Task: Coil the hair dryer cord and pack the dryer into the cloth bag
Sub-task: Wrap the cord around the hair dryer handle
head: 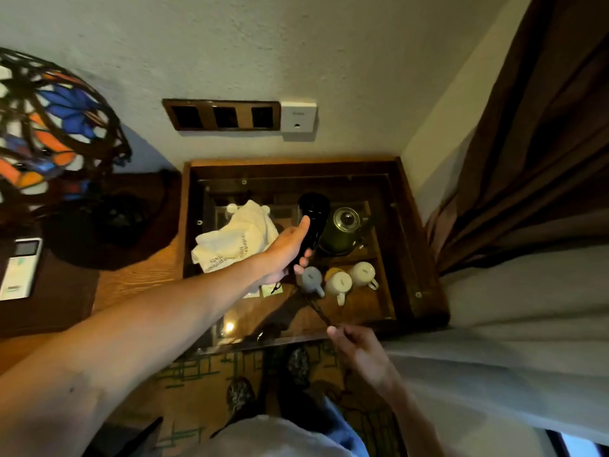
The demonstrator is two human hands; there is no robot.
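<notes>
Left hand (283, 255) clamped on dryer (312, 222) mid-frame, right hand (357, 349) pinching cord (314, 306) taut for coiling; bag (237, 235) waits on counter (425, 291).

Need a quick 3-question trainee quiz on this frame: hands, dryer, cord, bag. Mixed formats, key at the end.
1. True or false: the hair dryer is already inside the cloth bag.
2. Which hand grips the dryer? A) left B) right
3. Fill in: the right hand pinches the ____.

Key: 1 false: the left hand holds it above the glass-topped table, bag lying beside it. 2 A. 3 cord.
</notes>
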